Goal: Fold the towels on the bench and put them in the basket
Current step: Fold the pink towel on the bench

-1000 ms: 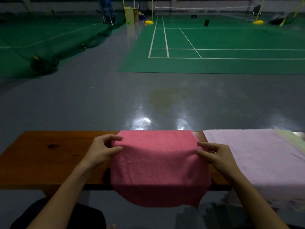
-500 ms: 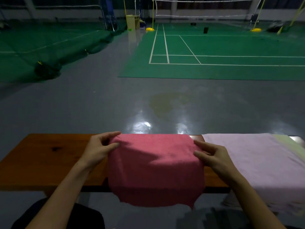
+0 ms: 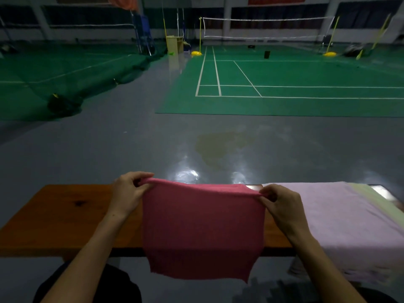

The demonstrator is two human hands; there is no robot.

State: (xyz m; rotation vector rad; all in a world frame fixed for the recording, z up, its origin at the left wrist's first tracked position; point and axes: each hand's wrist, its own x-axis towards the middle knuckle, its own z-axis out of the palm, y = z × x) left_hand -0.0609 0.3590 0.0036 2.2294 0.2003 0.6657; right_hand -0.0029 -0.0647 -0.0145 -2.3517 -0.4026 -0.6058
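Pink towel (image 3: 202, 224) held up over the desk (image 3: 65, 217), lower half draping past its near edge. Left hand (image 3: 127, 191) and right hand (image 3: 282, 203) each pinch a top corner, fingers curled. Soft, light, limp; corners are the right hold. Lilac towel (image 3: 341, 219) beside it. Basket not visible, possibly out of frame.

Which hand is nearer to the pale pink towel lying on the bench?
Right. The right hand pinches the red towel's corner just beside the pale pink towel; the left hand is across the red towel.
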